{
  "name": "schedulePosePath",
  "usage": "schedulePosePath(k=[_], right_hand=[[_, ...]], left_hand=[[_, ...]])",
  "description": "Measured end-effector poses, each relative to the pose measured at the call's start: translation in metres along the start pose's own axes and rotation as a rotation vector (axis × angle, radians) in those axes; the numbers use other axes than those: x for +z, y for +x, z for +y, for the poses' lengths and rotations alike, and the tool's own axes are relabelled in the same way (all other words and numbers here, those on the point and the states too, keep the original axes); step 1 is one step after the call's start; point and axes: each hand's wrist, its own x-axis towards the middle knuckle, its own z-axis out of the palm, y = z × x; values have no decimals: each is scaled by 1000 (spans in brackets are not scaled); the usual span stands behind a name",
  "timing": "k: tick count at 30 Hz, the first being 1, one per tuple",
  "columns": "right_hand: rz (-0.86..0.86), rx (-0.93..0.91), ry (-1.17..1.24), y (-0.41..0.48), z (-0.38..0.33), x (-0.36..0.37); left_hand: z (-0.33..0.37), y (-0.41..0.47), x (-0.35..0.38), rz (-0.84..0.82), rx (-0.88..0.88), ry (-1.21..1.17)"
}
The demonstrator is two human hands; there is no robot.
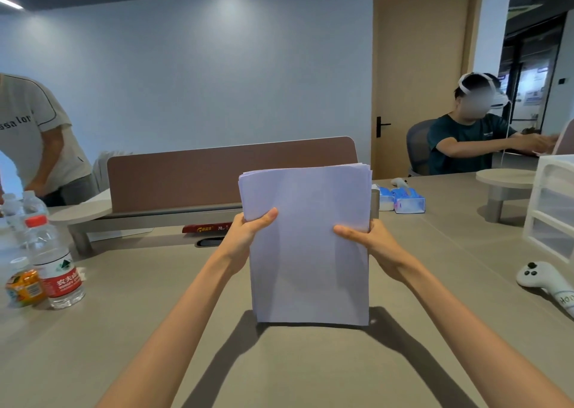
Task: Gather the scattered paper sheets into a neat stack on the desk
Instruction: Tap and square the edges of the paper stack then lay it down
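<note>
White paper stack (307, 252) upright, desk (186, 299).

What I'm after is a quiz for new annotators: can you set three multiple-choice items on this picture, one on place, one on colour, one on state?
1. The red-capped water bottle stands: A left of the paper stack; B right of it; C on top of it.
2. The controller is: A black; B white; C green.
3. The paper stack is: A lying flat; B scattered; C held upright.
Key: 1 A, it stands far left in view; 2 B, its shell is white; 3 C, the left hand and right hand grip its sides.
</note>
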Motion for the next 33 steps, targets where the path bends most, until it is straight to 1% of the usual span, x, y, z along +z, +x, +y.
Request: schedulePosePath(k=[3, 5, 6, 7, 8, 10, 11, 12, 16, 18, 20, 22, 24, 27, 29, 33], right_hand=[[131, -162, -16, 0, -17, 6], [230, -293, -126, -1, -26, 11], [260, -324, -180, -3, -25, 13], [277, -320, -194, -7, -19, 14], [280, -281, -145, -13, -9, 16], [272, -162, 46, -25, 19, 20], [273, -117, 107, -29, 30, 21], [274, -94, 119, -30, 35, 21], [288, -128, 116, -21, 22, 22], [323, -141, 175, -19, 22, 23], [345, -90, 232, -24, 35, 27], [374, -25, 231, -28, 51, 32], [398, -8, 209, -27, 52, 33], [378, -48, 184, -23, 41, 29], [354, -64, 191, -26, 38, 25], [361, -35, 203, -31, 41, 24]], left_hand=[[20, 0, 7, 52, 51, -22], [30, 1, 10, 68, 94, -36], [30, 2, 11, 62, 99, -47], [24, 0, 12, 47, 87, -61], [11, -4, 13, 24, 62, -69], [-23, -11, 16, -25, -26, -72], [-36, -14, 18, -41, -72, -74], [-44, -15, 19, -52, -91, -70], [-32, -4, 17, -29, -95, -26], [-29, -1, 14, -11, -87, -45], [-41, -6, 16, 19, -103, -81], [-58, -15, 24, 77, -134, -117], [-63, -17, 30, 127, -130, -136], [-55, -13, 27, 154, -87, -163], [-55, -15, 26, 220, -71, -191], [-69, -25, 27, 311, -72, -204]])
